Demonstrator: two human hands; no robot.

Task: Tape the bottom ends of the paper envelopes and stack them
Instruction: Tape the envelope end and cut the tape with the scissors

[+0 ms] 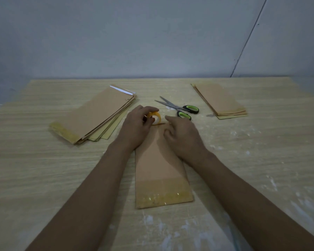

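Note:
A brown paper envelope (pixel 159 169) lies lengthwise on the table in front of me, with shiny yellowish tape across its near end. At its far end my left hand (pixel 136 127) grips a yellow tape roll (pixel 155 117). My right hand (pixel 181 136) hovers over the envelope's far right corner with fingers loosely curled, holding nothing that I can see. A stack of envelopes (pixel 96 116) lies to the left, its near end taped. A second stack of envelopes (pixel 220 100) lies at the far right.
Scissors (pixel 181 107) with green and black handles lie just beyond my right hand. The wooden table (pixel 34 169) has white smears along its right side and near edge. A grey wall stands right behind the table's far edge.

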